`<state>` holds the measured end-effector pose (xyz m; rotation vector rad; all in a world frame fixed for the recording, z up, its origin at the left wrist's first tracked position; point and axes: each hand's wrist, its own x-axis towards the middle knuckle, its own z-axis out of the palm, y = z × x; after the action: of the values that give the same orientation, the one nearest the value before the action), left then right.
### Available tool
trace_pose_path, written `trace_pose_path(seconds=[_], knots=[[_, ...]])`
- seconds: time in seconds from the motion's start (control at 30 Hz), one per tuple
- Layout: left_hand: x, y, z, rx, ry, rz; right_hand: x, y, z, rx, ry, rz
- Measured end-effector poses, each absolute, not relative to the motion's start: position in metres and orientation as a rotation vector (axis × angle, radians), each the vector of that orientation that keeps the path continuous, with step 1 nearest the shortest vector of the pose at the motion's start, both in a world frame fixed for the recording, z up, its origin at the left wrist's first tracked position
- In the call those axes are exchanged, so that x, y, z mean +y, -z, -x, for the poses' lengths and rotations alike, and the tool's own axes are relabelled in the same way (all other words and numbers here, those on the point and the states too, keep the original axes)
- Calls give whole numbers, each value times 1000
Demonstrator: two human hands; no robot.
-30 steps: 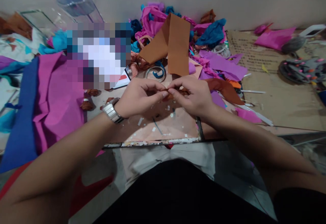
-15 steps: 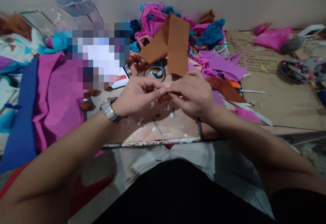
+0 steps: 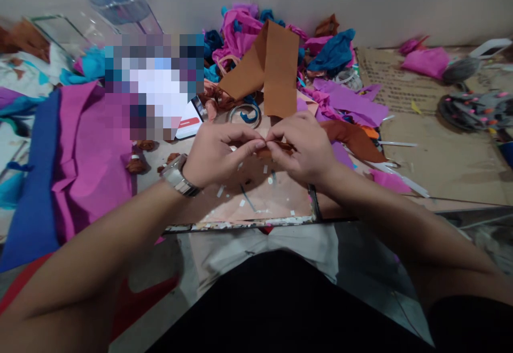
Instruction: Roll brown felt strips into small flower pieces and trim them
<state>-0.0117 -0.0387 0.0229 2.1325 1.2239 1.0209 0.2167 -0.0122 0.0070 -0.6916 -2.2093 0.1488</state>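
Over the front of the table, my left hand (image 3: 216, 154) and my right hand (image 3: 310, 147) meet at the fingertips. Each pinches thumb against forefinger on a small piece of brown paper (image 3: 285, 146), which shows mostly under my right fingers. Its exact shape is partly hidden. Just beyond my hands stands a folded strip of brown crepe paper (image 3: 280, 69). A roll of tape (image 3: 230, 117) lies behind my left fingertips, with a curl of blue inside it. Another brown strip (image 3: 356, 142) extends to the right of my right hand.
A partly blurred phone (image 3: 188, 123) and pink paper sheets (image 3: 92, 166) over a blue sheet (image 3: 34, 182) are on the left. Crumpled pink and blue paper (image 3: 332, 51) lines the back. Cardboard (image 3: 433, 150) and white sticks (image 3: 409, 184) lie right. Paper scraps dot the tabletop (image 3: 224, 208).
My left thumb has slid slightly right, and my left wrist has tilted. My right fingers have curled back a little, so more of the brown paper shows beneath them.
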Motion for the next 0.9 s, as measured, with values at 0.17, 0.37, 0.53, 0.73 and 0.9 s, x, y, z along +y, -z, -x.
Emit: trace_pose_path(seconds=[0.17, 0.37, 0.53, 0.73, 0.9], knots=[[-39, -19, 15, 1211, -1121, -2649, -16, -11, -211, -2076, -632, 810], [-39, -22, 14, 1157, -1139, -2655, -14, -11, -210, -2052, -702, 689], [-42, -32, 6, 1047, -923, -1923, -14, -7, -213, -2143, -381, 630], [-39, -31, 7, 985, -767, -1441, -16, -9, -217, -2233, -104, 625], [-38, -29, 9, 954, -687, -1285, -16, -11, -217, -2251, 63, 544]])
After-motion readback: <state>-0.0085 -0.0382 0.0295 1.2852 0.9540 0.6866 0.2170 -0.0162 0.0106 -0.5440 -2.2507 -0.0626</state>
